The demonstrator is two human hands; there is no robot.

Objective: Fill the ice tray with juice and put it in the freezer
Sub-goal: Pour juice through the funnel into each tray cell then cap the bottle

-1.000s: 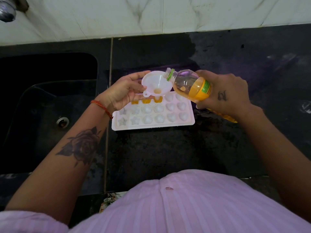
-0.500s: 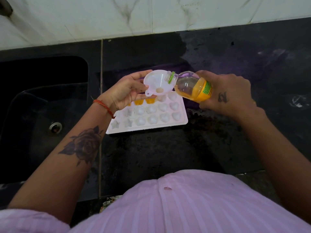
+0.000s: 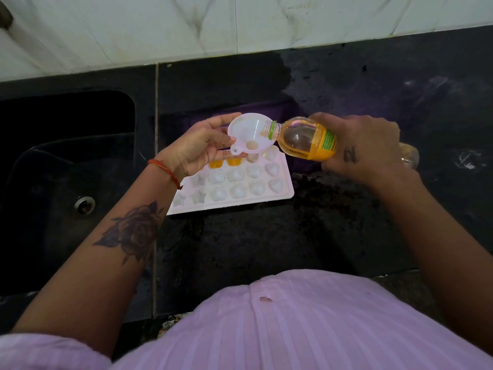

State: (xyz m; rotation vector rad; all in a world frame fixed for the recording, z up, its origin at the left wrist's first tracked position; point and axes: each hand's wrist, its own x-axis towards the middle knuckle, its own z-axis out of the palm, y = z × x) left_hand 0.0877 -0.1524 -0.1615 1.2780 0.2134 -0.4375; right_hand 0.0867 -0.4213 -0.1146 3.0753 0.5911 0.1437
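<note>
A white ice tray [image 3: 286,194] with star, flower and heart cells lies on the black counter. Two cells in its far row hold orange juice [image 3: 225,163]; the others look white. My left hand [image 3: 198,148] holds a small white funnel [image 3: 252,138] over the tray's far row. My right hand [image 3: 360,148] grips a clear juice bottle [image 3: 306,140] with an orange label, tipped on its side with its open mouth over the funnel's rim. The bottle's base is hidden behind my right hand.
A black sink [image 3: 66,166] with a metal drain [image 3: 84,204] sits left of the tray. The black counter [image 3: 266,241] is wet and speckled. A white marble-look tiled wall [image 3: 240,25] runs along the back. My pink shirt fills the bottom of the view.
The funnel has shifted to the right along the tray's far row, and the bottle's mouth stays tipped over it.
</note>
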